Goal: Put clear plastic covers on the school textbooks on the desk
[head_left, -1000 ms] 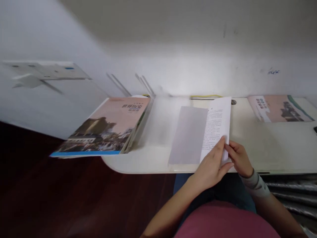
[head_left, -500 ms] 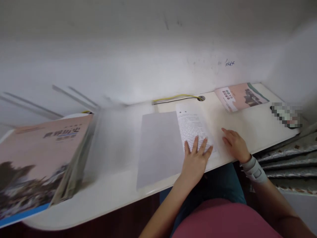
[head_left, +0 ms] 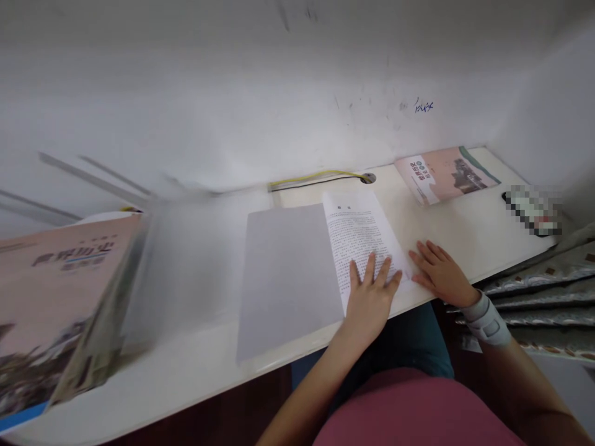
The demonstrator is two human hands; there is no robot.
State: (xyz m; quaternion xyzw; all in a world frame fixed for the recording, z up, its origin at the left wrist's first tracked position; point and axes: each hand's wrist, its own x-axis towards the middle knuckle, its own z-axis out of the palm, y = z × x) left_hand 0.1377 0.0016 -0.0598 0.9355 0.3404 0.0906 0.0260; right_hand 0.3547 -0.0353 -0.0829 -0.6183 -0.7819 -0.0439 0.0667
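An open book lies flat on the white desk, a blank grey page on its left and a printed page on its right. My left hand rests open and flat on the lower part of the printed page, fingers spread. My right hand lies open on the desk just right of the book's edge, fingers stretched toward the page corner. A grey cuff shows at my right wrist.
A stack of pink-covered textbooks sits at the desk's left end. Another pink textbook lies at the back right, beside a dark blurred-out object. A yellow cable runs along the wall to a desk grommet.
A second ago both hands pinched the raised right page. The page now lies flat, my left hand pressed on it and my right hand beside it. The view has swung right.
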